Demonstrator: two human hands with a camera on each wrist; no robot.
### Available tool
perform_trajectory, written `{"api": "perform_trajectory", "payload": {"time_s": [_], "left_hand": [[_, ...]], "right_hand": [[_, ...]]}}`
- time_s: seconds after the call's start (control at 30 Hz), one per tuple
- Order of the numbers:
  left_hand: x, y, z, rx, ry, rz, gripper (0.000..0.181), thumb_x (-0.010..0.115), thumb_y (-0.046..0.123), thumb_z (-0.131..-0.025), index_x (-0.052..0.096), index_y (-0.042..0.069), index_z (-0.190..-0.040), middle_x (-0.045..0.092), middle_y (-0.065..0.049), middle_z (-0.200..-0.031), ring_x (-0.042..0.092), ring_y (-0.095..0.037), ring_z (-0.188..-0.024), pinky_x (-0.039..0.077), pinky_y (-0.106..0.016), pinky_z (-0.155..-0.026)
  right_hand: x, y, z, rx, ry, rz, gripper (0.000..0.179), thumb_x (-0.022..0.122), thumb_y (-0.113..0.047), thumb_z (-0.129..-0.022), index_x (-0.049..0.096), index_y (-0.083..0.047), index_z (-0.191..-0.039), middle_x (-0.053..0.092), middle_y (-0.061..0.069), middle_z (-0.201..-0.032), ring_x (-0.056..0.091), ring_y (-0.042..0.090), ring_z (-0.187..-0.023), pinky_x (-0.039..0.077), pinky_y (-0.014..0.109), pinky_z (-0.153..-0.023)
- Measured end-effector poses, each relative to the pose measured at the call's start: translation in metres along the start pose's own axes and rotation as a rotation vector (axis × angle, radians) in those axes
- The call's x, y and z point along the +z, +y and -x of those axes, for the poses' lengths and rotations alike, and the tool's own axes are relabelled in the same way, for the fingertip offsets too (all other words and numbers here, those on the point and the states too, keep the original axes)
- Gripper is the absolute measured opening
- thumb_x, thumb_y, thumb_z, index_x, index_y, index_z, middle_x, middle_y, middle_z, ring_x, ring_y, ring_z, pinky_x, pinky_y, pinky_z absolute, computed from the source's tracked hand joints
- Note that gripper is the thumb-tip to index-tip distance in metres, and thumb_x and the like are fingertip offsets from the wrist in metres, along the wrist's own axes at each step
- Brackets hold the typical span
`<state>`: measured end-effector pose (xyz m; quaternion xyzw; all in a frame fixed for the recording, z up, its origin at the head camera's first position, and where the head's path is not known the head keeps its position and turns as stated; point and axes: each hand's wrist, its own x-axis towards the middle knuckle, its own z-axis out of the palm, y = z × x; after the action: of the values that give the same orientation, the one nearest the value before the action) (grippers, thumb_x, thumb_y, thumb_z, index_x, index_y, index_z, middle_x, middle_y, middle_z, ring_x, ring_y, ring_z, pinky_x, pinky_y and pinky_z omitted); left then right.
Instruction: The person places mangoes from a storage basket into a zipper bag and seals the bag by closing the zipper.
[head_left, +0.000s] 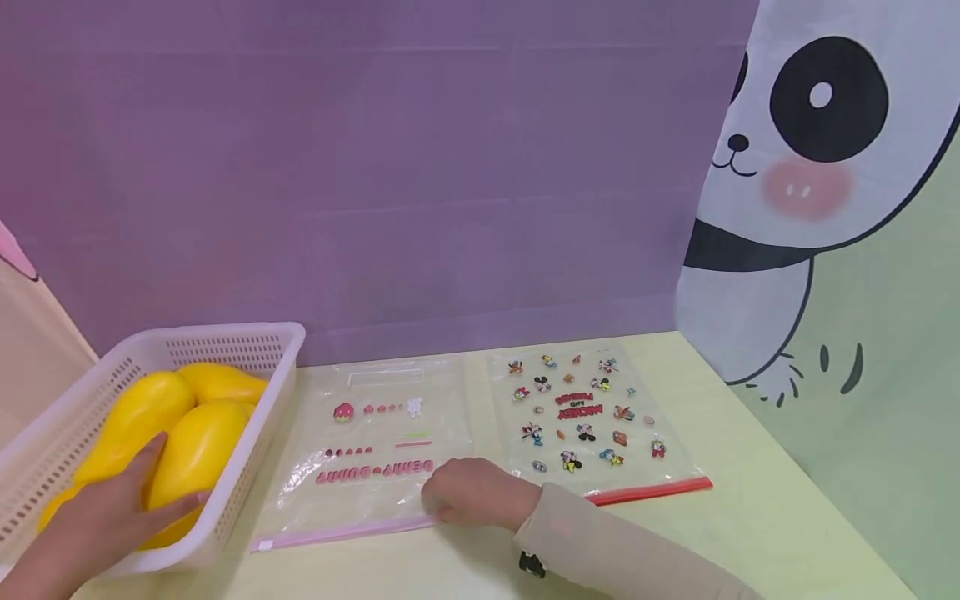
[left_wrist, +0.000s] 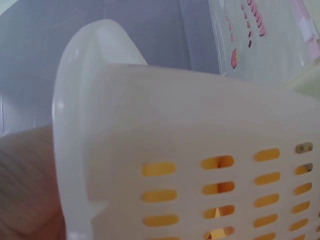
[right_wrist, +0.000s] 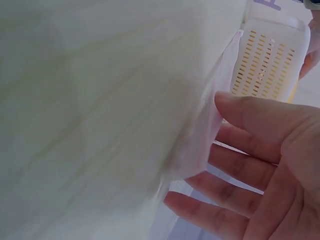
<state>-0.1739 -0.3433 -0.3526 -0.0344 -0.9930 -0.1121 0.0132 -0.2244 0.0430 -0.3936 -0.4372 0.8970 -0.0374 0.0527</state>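
Observation:
A white plastic basket point(head_left: 258, 450) holds several smooth yellow mangoes point(head_left: 198, 446). My left hand point(head_left: 105, 521) reaches over its near side, with thumb and a finger spread on the front mango; in the left wrist view the basket wall point(left_wrist: 200, 115) hides the fingers. Flat on the table lies a clear zip bag point(head_left: 367, 425) with pink print and a pink zip edge. My right hand point(head_left: 476, 493) pinches that edge at its right end. From the right wrist, the thumb point(right_wrist: 245, 107) lies over the pink strip point(right_wrist: 200, 145) with fingers behind it.
Right of the pink bag lies a second clear zip bag point(head_left: 577, 421) with cartoon figures and a red zip edge. A purple backdrop point(head_left: 420, 192) rises behind the pale yellow table point(head_left: 780, 500), and a panda-print panel point(head_left: 765, 308) stands at the right.

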Motion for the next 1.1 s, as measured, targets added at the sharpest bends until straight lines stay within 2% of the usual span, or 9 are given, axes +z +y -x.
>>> {"api": "perform_trajectory", "payload": {"time_s": [0.27,0.5,0.73,1.1], "left_hand": [[-0.005,0.003,-0.001,-0.052,-0.052,-0.001,0.099,0.051,0.058,-0.089,0.007,-0.014,-0.142,0.039,-0.047,-0.119,0.047,-0.060,-0.093,0.040,-0.061,-0.073],[-0.009,0.006,-0.001,-0.038,-0.014,-0.005,0.097,0.052,0.056,-0.089,0.012,-0.016,-0.141,0.041,-0.047,-0.118,0.047,-0.060,-0.092,0.040,-0.060,-0.072],[-0.010,0.008,0.000,-0.071,-0.041,-0.001,0.099,0.050,0.059,-0.089,0.014,-0.018,-0.139,0.040,-0.047,-0.119,0.047,-0.061,-0.093,0.041,-0.059,-0.071],[-0.015,0.011,0.000,-0.075,0.008,-0.009,0.098,0.051,0.058,-0.088,0.018,-0.019,-0.137,0.042,-0.048,-0.115,0.049,-0.058,-0.086,0.041,-0.057,-0.069]], "right_hand": [[0.000,-0.005,0.000,0.000,0.037,0.086,0.019,0.066,-0.013,-0.086,0.062,-0.019,-0.069,0.048,-0.012,-0.061,0.033,0.003,-0.057,0.027,0.015,-0.050],[0.001,-0.011,0.000,-0.005,0.077,0.180,0.024,0.066,-0.008,-0.082,0.059,-0.020,-0.062,0.046,-0.012,-0.058,0.031,0.003,-0.053,0.026,0.016,-0.047],[0.003,-0.015,0.000,-0.009,0.079,0.260,0.017,0.067,-0.011,-0.082,0.065,-0.021,-0.068,0.054,-0.011,-0.060,0.036,0.004,-0.050,0.032,0.016,-0.047],[0.006,-0.016,-0.002,-0.010,0.103,0.354,0.013,0.069,-0.011,-0.079,0.067,-0.023,-0.073,0.057,-0.011,-0.063,0.041,0.003,-0.050,0.037,0.018,-0.046]]}}
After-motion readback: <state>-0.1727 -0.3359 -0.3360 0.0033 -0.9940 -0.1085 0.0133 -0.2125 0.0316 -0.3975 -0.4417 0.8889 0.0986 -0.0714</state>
